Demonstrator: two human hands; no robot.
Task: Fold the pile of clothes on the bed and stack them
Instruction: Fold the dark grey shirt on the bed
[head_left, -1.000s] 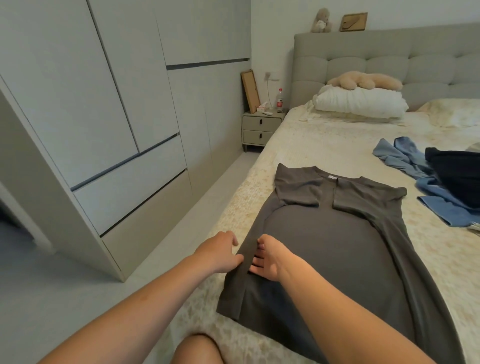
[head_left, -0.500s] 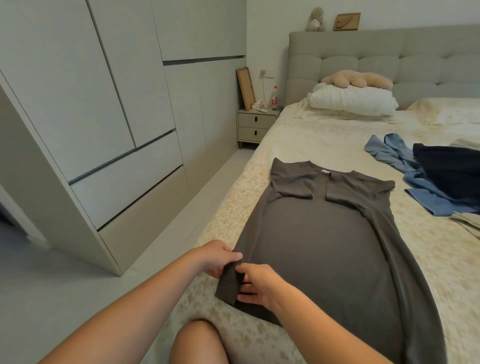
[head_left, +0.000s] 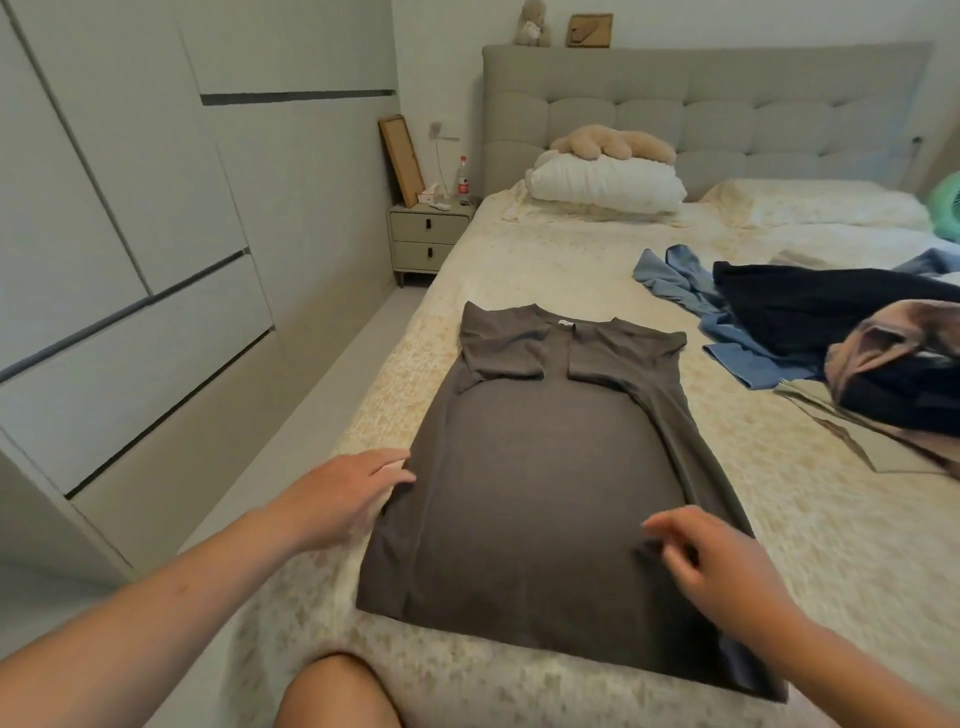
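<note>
Left hand (head_left: 343, 496): fingers straight, fingertips resting at the left edge of the grey dress (head_left: 535, 488).
Right hand (head_left: 722, 571): blurred, fingers loosely spread, over the dress's right side; contact cannot be told.
Grey dress: flat on the bed (head_left: 810, 525) between both hands, sleeves folded in.
Pile of clothes (head_left: 826, 332): beyond the right hand, well apart from it.
</note>
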